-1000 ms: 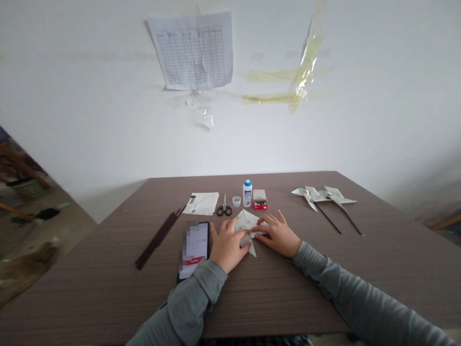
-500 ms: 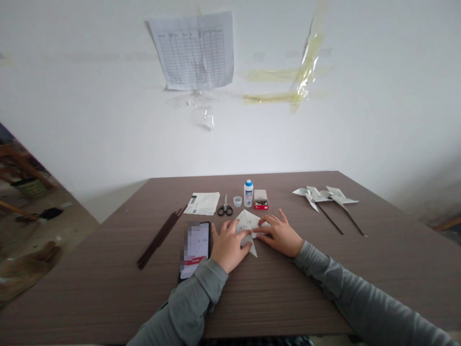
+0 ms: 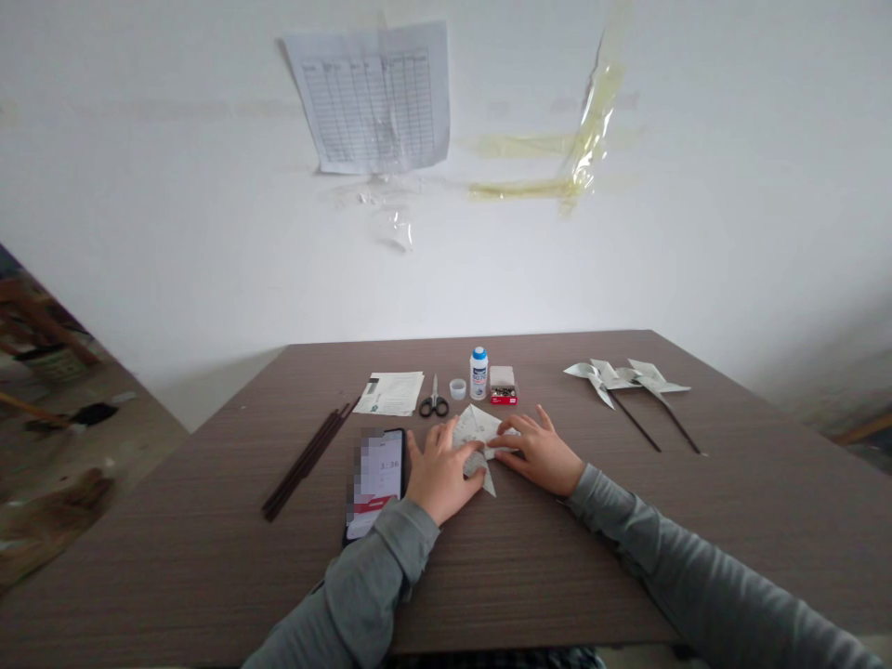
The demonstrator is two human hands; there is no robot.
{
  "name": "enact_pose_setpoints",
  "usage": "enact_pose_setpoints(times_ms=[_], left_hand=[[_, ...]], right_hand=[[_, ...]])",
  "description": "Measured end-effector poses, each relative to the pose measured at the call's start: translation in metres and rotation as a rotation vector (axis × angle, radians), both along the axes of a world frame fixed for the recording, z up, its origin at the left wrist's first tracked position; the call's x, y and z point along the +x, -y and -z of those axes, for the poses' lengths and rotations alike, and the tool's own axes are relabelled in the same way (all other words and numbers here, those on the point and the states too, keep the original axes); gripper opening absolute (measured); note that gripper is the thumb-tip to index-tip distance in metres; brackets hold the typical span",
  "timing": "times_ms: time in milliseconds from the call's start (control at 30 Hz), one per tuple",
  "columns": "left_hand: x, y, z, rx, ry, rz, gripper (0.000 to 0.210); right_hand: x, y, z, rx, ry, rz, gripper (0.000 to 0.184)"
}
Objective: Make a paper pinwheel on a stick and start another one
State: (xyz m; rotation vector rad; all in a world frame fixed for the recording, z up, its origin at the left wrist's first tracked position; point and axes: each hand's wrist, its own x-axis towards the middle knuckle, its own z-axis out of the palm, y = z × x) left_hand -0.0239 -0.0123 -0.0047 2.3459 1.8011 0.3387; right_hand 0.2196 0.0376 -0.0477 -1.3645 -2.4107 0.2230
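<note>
A paper pinwheel (image 3: 478, 424), folded from printed white paper, lies on the table between both hands. My left hand (image 3: 440, 472) grips its left side, thumb and forefinger meeting close to the centre. From the other side my right hand (image 3: 542, 452) pinches the paper near the middle, its little finger raised. Fingers cover much of the pinwheel's left and right blades, and its centre is partly hidden. A phone (image 3: 376, 481) with a timer on its screen lies just left of my left hand.
Behind the hands stand scissors (image 3: 434, 400), a small clear cup (image 3: 457, 388), a glue bottle (image 3: 478, 374) and a red box of small metal pieces (image 3: 503, 390). Paper sheets (image 3: 390, 393) and dark sticks (image 3: 307, 466) lie left. Two pinwheels on sticks (image 3: 631, 376) lie right.
Both hands keep nearly the same hold on the paper pinwheel. The whole view has shifted slightly, and the phone's timer reads one second more.
</note>
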Motion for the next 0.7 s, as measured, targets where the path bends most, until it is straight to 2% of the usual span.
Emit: enact_pose_setpoints(times_ms=[433, 600, 700], left_hand=[[-0.0020, 0.0006, 0.0020, 0.014, 0.012, -0.002, 0.046], [-0.0041, -0.0012, 0.0049, 0.036, 0.023, 0.010, 0.054], [-0.0036, -0.0023, 0.0040, 0.035, 0.025, 0.013, 0.050]], right_hand=[[-0.0010, -0.0029, 0.0061, 0.025, -0.010, -0.005, 0.030], [-0.0014, -0.0034, 0.0073, 0.009, -0.019, 0.005, 0.031], [-0.0012, -0.0044, 0.0082, 0.015, -0.013, 0.012, 0.029]])
